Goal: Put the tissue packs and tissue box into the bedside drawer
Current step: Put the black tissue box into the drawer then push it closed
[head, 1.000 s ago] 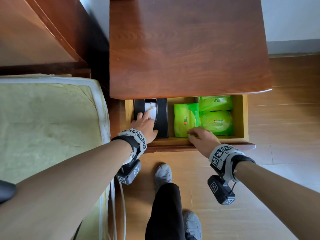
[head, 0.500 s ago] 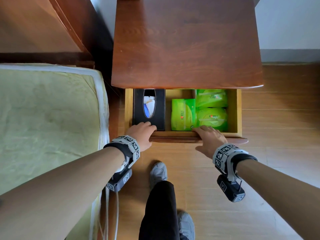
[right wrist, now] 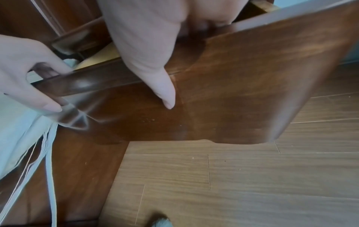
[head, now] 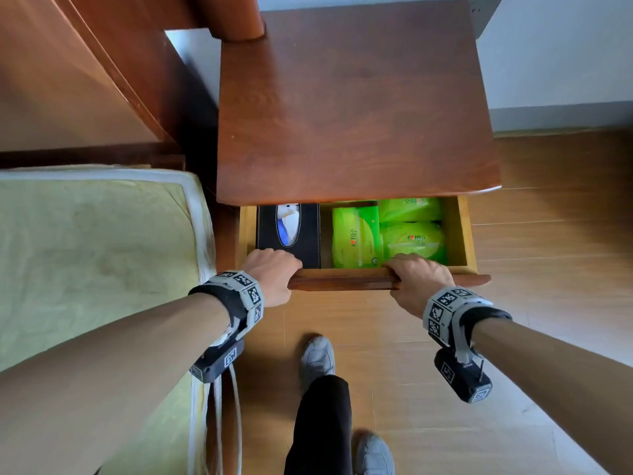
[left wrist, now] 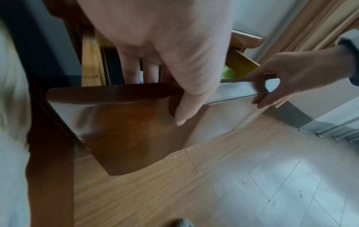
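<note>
Drawer (head: 459,231) of the bedside cabinet (head: 356,104) stands partly open at six o'clock of its top. Inside, the black tissue box (head: 308,248) lies at nine o'clock, three green tissue packs (head: 356,234) at three o'clock, so loading looks finished; only closing seems left. Left hand (head: 274,272) and right hand (head: 419,281) each curl their grip over the drawer's front edge.

Red lettering sits on the green tissue packs (head: 356,236) in the drawer (head: 462,231), upside down from here; it may be a brand name, though I can't make it out.
</note>
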Demonstrator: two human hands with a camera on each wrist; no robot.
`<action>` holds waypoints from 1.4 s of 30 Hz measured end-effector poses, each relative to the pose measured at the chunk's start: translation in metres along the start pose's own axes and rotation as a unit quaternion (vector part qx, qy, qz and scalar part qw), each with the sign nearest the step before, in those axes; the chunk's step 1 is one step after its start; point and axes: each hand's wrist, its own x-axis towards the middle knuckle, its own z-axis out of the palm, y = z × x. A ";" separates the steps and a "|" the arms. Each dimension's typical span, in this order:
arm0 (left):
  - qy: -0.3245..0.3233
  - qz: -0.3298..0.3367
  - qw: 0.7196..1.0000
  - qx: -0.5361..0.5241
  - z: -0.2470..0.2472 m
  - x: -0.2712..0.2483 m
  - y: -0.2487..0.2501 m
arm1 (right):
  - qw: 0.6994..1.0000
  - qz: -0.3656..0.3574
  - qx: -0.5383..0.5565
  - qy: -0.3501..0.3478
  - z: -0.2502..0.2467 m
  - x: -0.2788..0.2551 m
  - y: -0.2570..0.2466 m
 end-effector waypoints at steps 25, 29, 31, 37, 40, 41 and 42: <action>0.112 -0.048 0.978 -0.169 0.013 -0.007 0.021 | 0.980 0.043 0.170 0.093 0.008 0.002 0.012; 0.132 -0.028 0.980 -0.146 0.017 -0.007 0.017 | 0.976 0.058 0.172 0.117 0.015 0.011 0.013; 0.130 -0.029 0.980 -0.146 0.017 -0.007 0.016 | 0.977 0.057 0.168 0.115 0.020 0.013 0.015; 0.158 -0.064 0.978 -0.123 0.005 0.007 0.006 | 0.976 0.038 0.157 0.145 0.008 0.029 0.013; 0.154 -0.073 0.980 -0.099 -0.007 0.019 -0.001 | 0.978 0.061 0.145 0.140 -0.006 0.047 0.002; 0.152 -0.079 0.981 -0.096 -0.010 0.022 -0.002 | 0.979 0.070 0.136 0.136 -0.009 0.052 0.000; 0.148 -0.084 0.980 -0.101 -0.012 0.023 -0.003 | 0.980 0.080 0.130 0.129 -0.012 0.056 -0.002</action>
